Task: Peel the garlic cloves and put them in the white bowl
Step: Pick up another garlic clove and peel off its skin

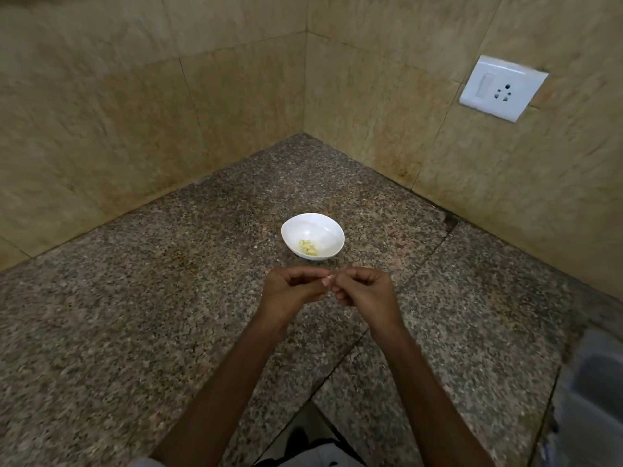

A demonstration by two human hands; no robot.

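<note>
The white bowl (313, 234) stands on the speckled granite counter (151, 298) near the corner, with several pale peeled garlic cloves (308, 247) at its bottom. Just in front of the bowl my left hand (291, 289) and my right hand (362, 289) meet, fingers curled, fingertips touching above the counter. A small pale garlic clove (328, 277) is pinched between the fingertips of both hands; most of it is hidden by the fingers.
Tiled walls close the counter at the back left and back right. A white switch and socket plate (504, 88) sits on the right wall. A blurred grey sink edge (593, 382) lies at the far right. The counter's front edge is near my body.
</note>
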